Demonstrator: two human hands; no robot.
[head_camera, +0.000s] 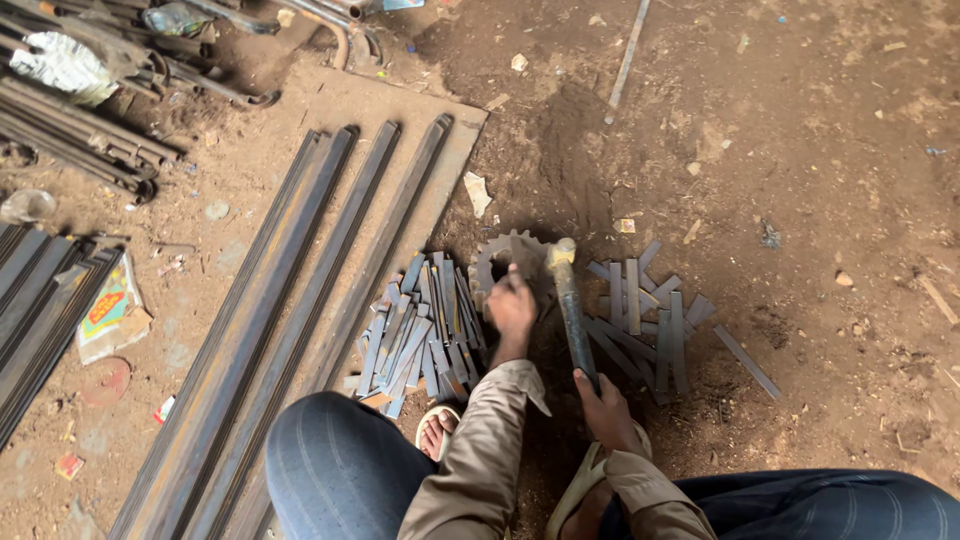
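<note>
I crouch over a dirt floor. My left hand (512, 306) rests on a toothed metal gear (497, 256) lying flat on the ground, seemingly pressing a small piece against it. My right hand (606, 411) grips the handle of a hammer (570, 305), whose head hangs just right of the gear. A pile of short flat metal strips (420, 330) lies left of the gear. A second, looser pile of strips (645, 320) lies to the right of the hammer.
Long steel angle bars (300, 300) run diagonally on a flat sheet at left. More bars (40, 300) and rods (80, 130) lie at the far left. A thin rod (627, 60) lies at top. My sandalled feet (437, 430) are near the piles.
</note>
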